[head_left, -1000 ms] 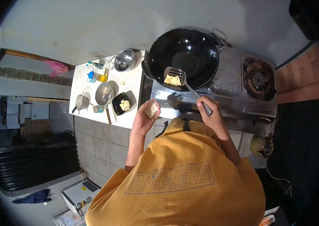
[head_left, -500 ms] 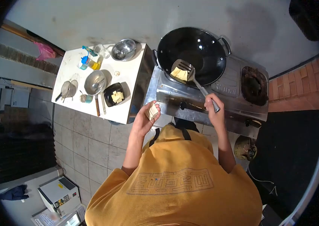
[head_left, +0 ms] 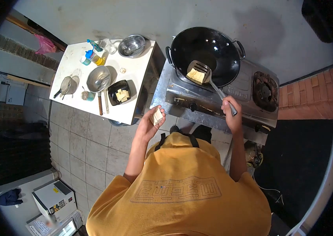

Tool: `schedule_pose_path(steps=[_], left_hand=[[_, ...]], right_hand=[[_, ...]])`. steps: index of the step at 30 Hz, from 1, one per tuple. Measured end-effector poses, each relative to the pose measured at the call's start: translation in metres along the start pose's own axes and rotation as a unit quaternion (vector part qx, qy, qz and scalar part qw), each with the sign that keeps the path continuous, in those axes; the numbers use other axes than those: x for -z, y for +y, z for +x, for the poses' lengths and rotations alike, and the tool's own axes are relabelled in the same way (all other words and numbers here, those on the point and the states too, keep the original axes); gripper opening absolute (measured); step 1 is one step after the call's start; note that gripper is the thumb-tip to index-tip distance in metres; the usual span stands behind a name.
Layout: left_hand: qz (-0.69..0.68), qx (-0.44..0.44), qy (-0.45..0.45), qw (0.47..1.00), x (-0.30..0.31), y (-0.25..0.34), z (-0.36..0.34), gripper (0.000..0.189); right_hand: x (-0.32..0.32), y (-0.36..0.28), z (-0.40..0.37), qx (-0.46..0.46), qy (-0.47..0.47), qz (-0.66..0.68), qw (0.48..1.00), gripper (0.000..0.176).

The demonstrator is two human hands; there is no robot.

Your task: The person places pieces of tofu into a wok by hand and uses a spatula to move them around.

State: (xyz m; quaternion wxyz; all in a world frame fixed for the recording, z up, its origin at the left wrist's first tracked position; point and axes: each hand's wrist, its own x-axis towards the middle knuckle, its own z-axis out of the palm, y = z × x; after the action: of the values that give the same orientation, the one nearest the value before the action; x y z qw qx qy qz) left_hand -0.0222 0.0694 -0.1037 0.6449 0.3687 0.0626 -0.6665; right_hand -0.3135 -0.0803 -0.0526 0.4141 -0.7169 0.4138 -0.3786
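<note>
My right hand (head_left: pixel 231 114) grips the handle of a slotted metal spatula (head_left: pixel 209 80). Its blade carries pale yellow slices (head_left: pixel 197 74) over the near rim of a black wok (head_left: pixel 206 55) on the left burner of a steel gas stove (head_left: pixel 229 98). My left hand (head_left: pixel 148 126) is held palm up in front of the stove's left end, with a small stack of the same pale slices (head_left: pixel 158 116) in it. More slices lie in a black dish (head_left: pixel 120 93) on the white table (head_left: pixel 135 78).
The table also holds a steel bowl (head_left: pixel 132 45), a pan (head_left: pixel 97 78), a strainer (head_left: pixel 65 85), bottles (head_left: pixel 91 57) and a small jar (head_left: pixel 86 95). The stove's right burner (head_left: pixel 265 89) is bare. Grey floor tiles lie below; a white appliance (head_left: pixel 52 198) stands at lower left.
The view has shifted, so table and stove sit further left and higher. My right hand has moved the loaded spatula slightly farther over the wok's rim; my left hand still holds its slices.
</note>
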Motion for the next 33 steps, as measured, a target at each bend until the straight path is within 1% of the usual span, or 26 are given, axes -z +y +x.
schedule_pose_path(steps=[1,3,8,10,12,15,18,25,30,33], left_hand=[[0.001,0.0,-0.002,1.0,-0.003,0.001,0.0,0.03],[0.009,-0.001,-0.005,1.0,-0.011,0.002,0.001,0.03],[0.016,0.001,-0.009,1.0,-0.023,-0.003,0.009,0.03],[0.015,0.002,-0.024,1.0,-0.026,-0.005,0.013,0.031],[0.022,0.005,-0.023,0.999,-0.03,-0.008,0.017,0.031],[0.032,0.009,-0.035,0.999,-0.037,-0.008,0.021,0.031],[0.033,0.016,-0.047,0.998,-0.045,-0.007,0.024,0.03],[0.05,0.02,-0.049,0.997,-0.057,-0.003,0.029,0.029],[0.06,0.024,-0.037,0.997,-0.05,0.0,0.029,0.03],[0.056,0.023,-0.031,0.998,-0.045,0.001,0.026,0.029]], right_hand=[[-0.001,0.0,-0.001,0.0,0.001,-0.001,1.0,0.018],[-0.003,0.004,-0.002,0.0,0.002,-0.002,1.0,0.024],[-0.003,0.004,-0.003,0.033,0.002,0.003,0.999,0.024],[0.001,0.004,0.0,0.041,-0.001,0.003,0.999,0.024],[0.007,0.003,0.001,0.008,-0.018,0.018,1.0,0.018],[0.012,0.004,0.004,-0.006,-0.025,0.024,0.999,0.018],[0.013,0.003,0.005,0.002,-0.025,0.043,0.999,0.018],[0.012,0.002,0.005,0.003,-0.022,0.026,0.999,0.018],[0.006,0.003,0.004,0.01,-0.009,0.021,1.0,0.018],[0.001,-0.001,0.004,0.0,-0.011,0.023,1.0,0.019]])
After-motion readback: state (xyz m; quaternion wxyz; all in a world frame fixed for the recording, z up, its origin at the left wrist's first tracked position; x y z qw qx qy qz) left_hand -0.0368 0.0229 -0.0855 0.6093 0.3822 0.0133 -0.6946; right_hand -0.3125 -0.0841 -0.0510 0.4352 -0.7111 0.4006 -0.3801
